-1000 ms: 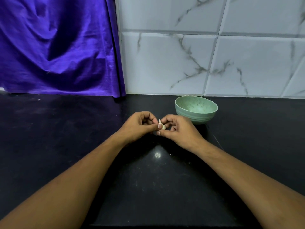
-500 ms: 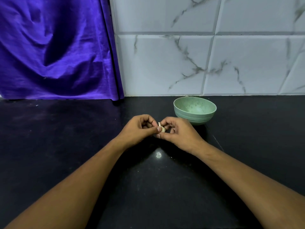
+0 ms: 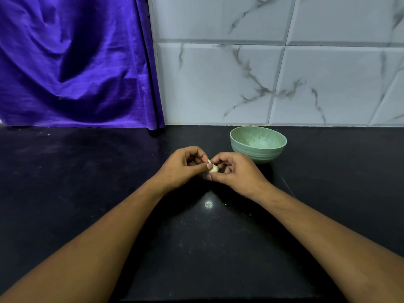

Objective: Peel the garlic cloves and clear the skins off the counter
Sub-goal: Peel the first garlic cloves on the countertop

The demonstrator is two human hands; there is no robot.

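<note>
A small pale garlic clove [image 3: 214,168] is held just above the black counter [image 3: 65,182], between both hands. My left hand [image 3: 183,166] pinches it from the left with thumb and curled fingers. My right hand [image 3: 237,171] pinches it from the right, thumb below and forefinger on top. A thin flap of skin sticks up from the clove's top. Most of the clove is hidden by the fingers. A pale green bowl [image 3: 273,153] stands just behind my right hand; nothing shows inside it.
A purple cloth [image 3: 76,62] hangs at the back left, down to the counter. White marble-veined wall tiles [image 3: 284,84] close off the back. A small bright glint [image 3: 208,204] lies on the counter between my forearms.
Both hands have stayed together on the clove, with small finger shifts. The view has tilted slightly, so hands and bowl sit a little lower than a second ago.
</note>
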